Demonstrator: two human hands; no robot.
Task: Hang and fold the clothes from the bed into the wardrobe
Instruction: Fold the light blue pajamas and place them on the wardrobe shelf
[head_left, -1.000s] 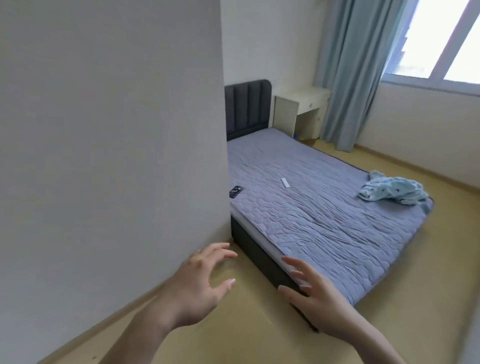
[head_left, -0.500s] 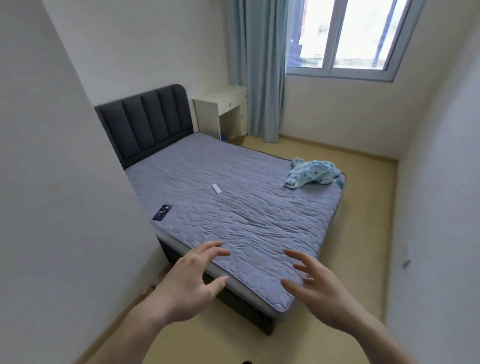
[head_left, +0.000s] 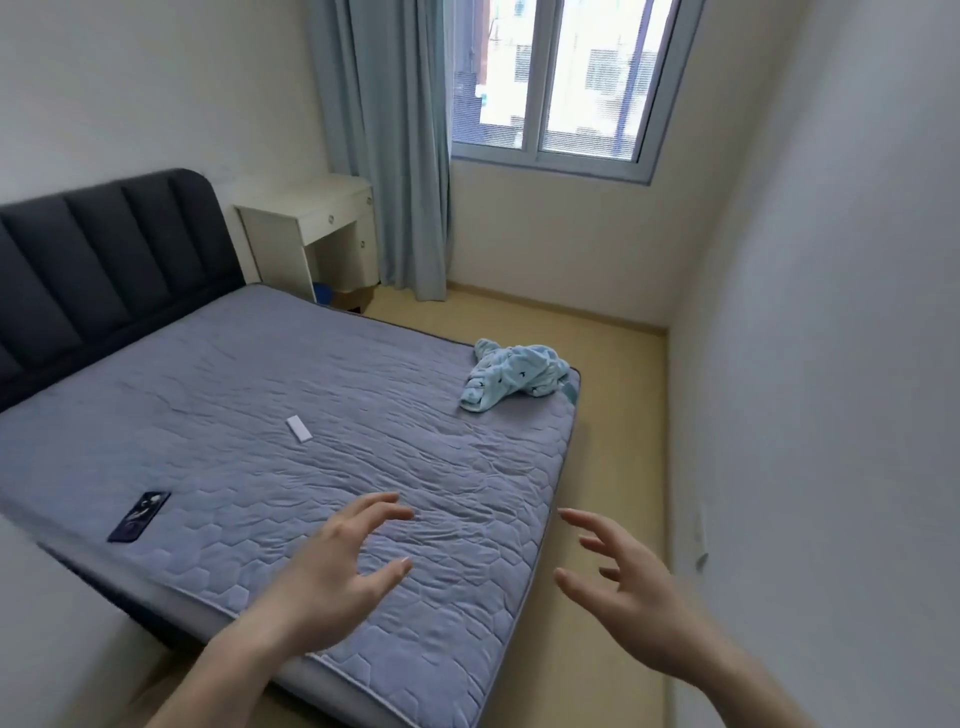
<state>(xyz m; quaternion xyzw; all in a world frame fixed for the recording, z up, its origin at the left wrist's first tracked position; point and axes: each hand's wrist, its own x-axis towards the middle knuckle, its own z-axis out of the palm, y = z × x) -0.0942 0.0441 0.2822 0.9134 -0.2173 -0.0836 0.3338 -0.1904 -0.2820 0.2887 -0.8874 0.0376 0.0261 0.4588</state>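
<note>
Hands first: I have both raised in front of me, empty, the fingers spread and loosely bent, grasping nothing. My left hand (head_left: 332, 577) hovers over the near corner of the bed with the grey-blue quilted mattress cover (head_left: 260, 415); my right hand (head_left: 631, 597) hangs just off the mattress edge, above the pale yellow floor (head_left: 608, 467). I judge they are held out this way as a ready reach while I close in on the bed, not because anything is within touch.

The one garment I can see, a crumpled light blue piece of clothing with small dark marks (head_left: 511, 382), lies well beyond my fingertips, on the far corner of the mattress at its foot end, a fold of it spilling over the edge. It is bunched in a heap, so I cannot tell what kind of garment it is or where its collar or hem lies.

Left of my left fingers, near the mattress edge, rests a dark flat phone (head_left: 139, 515); farther out beyond the same fingers lies a small white rectangular object (head_left: 299, 429). Both are apart from the clothing and are not part of the job.

Beyond the bed stand a dark padded headboard (head_left: 104, 249), a cream desk (head_left: 311, 228), a grey-blue curtain (head_left: 395, 145) and a window (head_left: 561, 83). The wardrobe is not in view. To my mind the next step is reaching the heap and lifting it clear.
</note>
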